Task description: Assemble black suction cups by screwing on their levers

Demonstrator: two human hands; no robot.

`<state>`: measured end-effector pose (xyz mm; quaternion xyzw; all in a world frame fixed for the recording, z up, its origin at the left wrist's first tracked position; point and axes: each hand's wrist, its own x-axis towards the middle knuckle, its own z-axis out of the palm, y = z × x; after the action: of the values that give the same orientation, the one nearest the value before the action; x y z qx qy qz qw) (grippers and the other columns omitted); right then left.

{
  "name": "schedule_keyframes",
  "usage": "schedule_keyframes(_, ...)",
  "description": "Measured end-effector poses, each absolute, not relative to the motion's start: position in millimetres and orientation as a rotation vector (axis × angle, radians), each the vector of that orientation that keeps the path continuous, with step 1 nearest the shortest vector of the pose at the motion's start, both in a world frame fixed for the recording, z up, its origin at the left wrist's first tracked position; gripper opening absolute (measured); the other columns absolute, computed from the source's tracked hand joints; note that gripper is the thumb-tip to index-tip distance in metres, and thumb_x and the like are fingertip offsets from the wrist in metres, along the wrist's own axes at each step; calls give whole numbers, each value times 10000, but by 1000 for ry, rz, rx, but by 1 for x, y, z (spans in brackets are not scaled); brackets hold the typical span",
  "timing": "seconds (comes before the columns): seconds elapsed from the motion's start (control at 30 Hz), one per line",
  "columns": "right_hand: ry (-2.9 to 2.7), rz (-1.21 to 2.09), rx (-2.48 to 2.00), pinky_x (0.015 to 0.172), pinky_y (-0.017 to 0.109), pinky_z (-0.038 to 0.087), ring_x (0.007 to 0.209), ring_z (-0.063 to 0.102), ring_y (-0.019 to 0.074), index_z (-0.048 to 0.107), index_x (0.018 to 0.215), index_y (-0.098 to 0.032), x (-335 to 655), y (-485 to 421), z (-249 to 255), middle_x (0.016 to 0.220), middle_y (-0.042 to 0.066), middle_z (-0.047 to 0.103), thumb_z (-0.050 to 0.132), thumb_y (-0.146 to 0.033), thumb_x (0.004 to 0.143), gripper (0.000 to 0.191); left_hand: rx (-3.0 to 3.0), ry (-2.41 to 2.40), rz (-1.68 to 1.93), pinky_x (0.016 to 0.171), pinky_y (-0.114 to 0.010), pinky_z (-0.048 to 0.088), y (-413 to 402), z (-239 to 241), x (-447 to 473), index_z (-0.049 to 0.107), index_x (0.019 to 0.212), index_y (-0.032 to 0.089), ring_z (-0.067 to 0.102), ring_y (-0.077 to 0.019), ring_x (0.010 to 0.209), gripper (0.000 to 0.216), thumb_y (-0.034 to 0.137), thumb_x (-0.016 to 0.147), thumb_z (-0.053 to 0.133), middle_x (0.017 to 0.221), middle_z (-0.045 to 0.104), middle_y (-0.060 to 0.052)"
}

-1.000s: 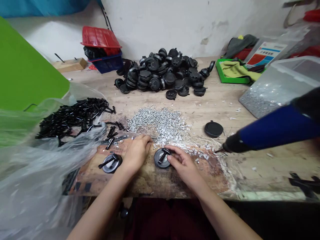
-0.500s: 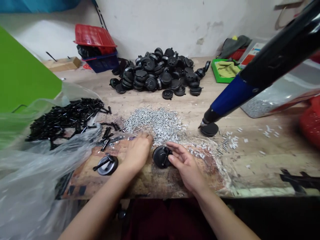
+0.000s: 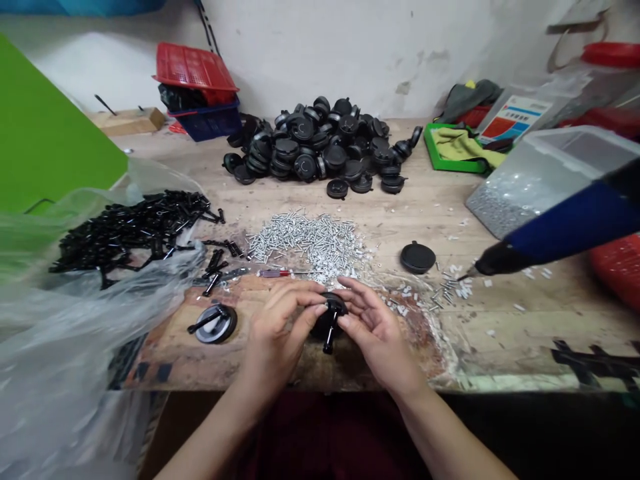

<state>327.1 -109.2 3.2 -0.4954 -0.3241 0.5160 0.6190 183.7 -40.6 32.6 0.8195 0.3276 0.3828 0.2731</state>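
Both hands meet over a round black disc part with a short black lever, lifted just above the worn mat at the bench's front edge. My left hand pinches its left side between thumb and fingers. My right hand holds its right side with curled fingers. A second black disc with a lever lies on the mat to the left. A pile of small silver screws lies just beyond my hands, with a small red-handled screwdriver at its near edge.
A heap of black disc parts sits at the back. Black levers spill from a clear plastic bag on the left. A lone black cap lies right of the screws. A hanging blue and black power screwdriver swings at right. A clear screw tub stands behind it.
My left hand left the screw pile and joined my right hand on the disc, which is now lifted off the mat. The hanging screwdriver swung from the upper right down to the right.
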Motion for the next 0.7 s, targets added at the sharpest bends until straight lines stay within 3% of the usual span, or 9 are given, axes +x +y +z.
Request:
schedule_keyframes(0.33,-865,1175,-1141,983,316,457,1060,602,138,466,1270,-296,327,-113,16,1140,19,634,581,-142,817,492,2202,821,1107,821,-258,501,-42,32,180,629,855,181,642,-127,887,109,82,809,631,889,689,-23)
schedule_keyframes(0.7,-962,1203,-1185,962,361,476,1051,606,170,430,1311,-309,331,-114,25,1156,34,622,575,-157,815,538,2393,695,1147,788,-295,505,-37,28,172,621,880,193,633,-146,853,113,98,820,622,863,679,-31)
